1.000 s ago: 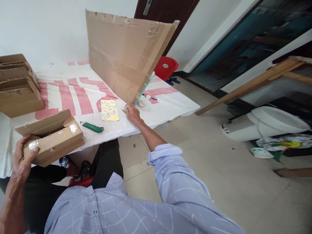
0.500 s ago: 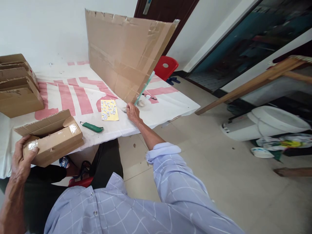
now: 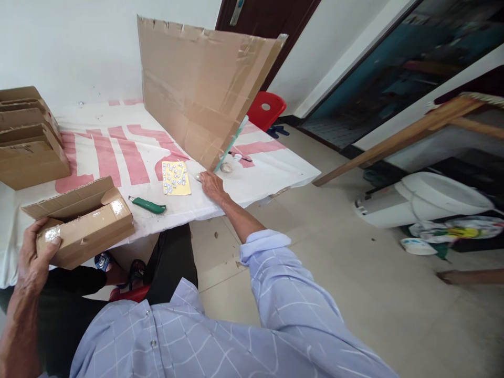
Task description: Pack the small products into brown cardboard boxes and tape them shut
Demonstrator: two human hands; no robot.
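Left fingers clasp a box, right fingers unclear, at a draped wallside table.

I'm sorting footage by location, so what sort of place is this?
Probably a room in a home, used as a small workspace: a cloth-covered table holds cardboard boxes and a green cutter.

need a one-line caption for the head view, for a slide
Left hand on an open carton, right hand on the table, green cutter between them.
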